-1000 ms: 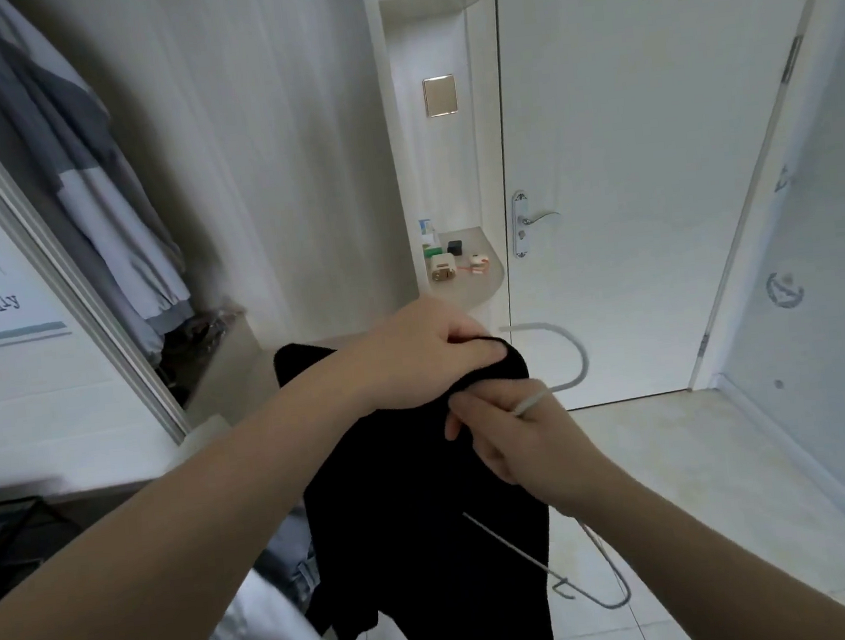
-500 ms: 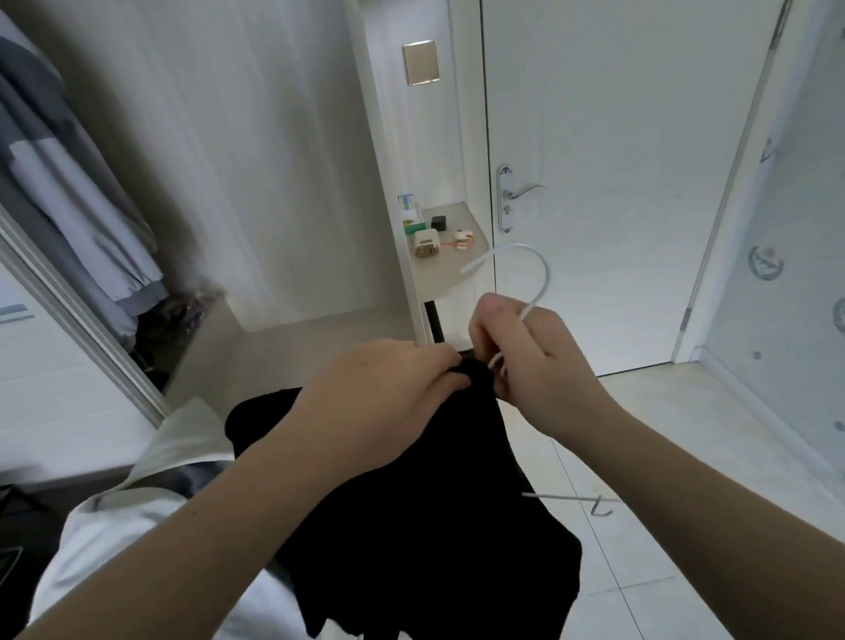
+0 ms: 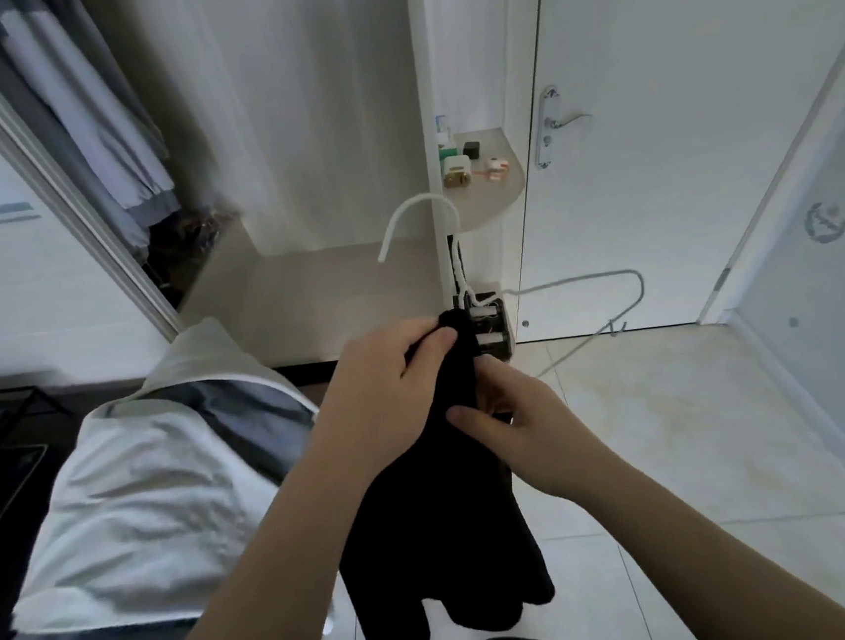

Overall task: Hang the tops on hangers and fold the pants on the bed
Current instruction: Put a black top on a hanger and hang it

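Here, the white door [image 3: 704,163] fills the far right, closed. The open wardrobe [image 3: 288,126] takes the far left, with grey and white clothes [image 3: 99,144] hanging inside, which is presumably where the loaded hanger is meant to go. Near left, a pale garment [image 3: 132,492] lies spread out flat, probably waiting its turn. In the near middle the black top [image 3: 432,551] hangs between the forearms, its lower edge drooping toward the floor, so its weight pulls it straight for dressing onto the wire. The left hand [image 3: 386,390] is curled round the top's upper edge, bunching it just under the hanger's neck to keep the cloth from sliding off. The right hand [image 3: 529,428] pinches the cloth lower down, thumb on the front and fingers behind, apparently feeding fabric along the frame. The white wire hanger [image 3: 421,197] stands upright above the hands, with its hook free and clear of the cloth, ready for a rail. One shoulder juts out bare to the right, while the other is hidden and likely inside the top. So the top looks only half on, and next the neckline needs drawing over that bare arm. Far behind, a small shelf [image 3: 496,199] beside the door carries a few little items, too small to name.
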Demonstrator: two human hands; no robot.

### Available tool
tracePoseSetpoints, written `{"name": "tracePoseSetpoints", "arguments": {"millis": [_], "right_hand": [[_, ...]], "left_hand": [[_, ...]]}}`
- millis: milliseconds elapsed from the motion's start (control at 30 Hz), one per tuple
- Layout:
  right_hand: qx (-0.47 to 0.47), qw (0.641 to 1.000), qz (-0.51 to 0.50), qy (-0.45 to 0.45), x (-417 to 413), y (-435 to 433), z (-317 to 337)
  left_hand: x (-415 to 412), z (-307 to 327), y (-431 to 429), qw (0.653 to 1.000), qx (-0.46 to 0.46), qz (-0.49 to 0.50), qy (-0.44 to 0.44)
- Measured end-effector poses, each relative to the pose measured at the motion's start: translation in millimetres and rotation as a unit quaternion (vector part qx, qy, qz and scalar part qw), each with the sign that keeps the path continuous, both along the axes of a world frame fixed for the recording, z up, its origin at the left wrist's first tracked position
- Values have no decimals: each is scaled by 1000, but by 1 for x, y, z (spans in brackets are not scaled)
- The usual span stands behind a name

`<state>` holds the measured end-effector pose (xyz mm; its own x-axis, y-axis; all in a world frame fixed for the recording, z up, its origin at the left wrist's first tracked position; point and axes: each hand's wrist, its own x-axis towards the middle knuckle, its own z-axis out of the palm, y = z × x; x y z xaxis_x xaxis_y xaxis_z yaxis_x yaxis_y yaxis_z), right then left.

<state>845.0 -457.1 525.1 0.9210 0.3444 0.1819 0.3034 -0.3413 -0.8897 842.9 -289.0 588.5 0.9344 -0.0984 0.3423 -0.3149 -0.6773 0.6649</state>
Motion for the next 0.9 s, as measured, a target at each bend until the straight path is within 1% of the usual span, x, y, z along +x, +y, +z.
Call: {"name": "tracePoseSetpoints", "arguments": {"millis": [67,133,233,300,367,433,533,600,700,767,833,900], "right_hand": [[31,999,-12,-14,4,-4,-3],[64,998,5,-1,5,-8,-7],[63,992,83,77,4,-9,-15],[1,984,111,137,4,-10,-27],[-103,976,117,155,8,-16,-45],[-210,962,120,130,15,-28,-66],[-351,925,124,68,22,-50,-94],[-410,904,113,39,27,-63,-104],[-488,868,84,-32,34,-81,-110],[-498,864,51,-55,39,-92,-108],[-465,883,20,-53,44,-100,-97],[-397,916,19,-53,46,-104,-83]], "left_hand": [[-2,-10,5,1000,-9,8,23],[-5,-17,10,999,-25,18,34],[-8,-26,13,999,-23,21,38],[-9,-31,18,998,-29,31,45],[-10,-34,28,997,-27,45,51],[-11,-38,39,997,-23,49,54],[-13,-41,56,997,-21,40,58],[-16,-41,66,997,-1,28,69],[-20,-41,77,995,25,14,95],[-22,-44,84,993,36,5,112],[-23,-49,90,989,42,-3,139],[-23,-53,93,984,61,-19,165]]}}
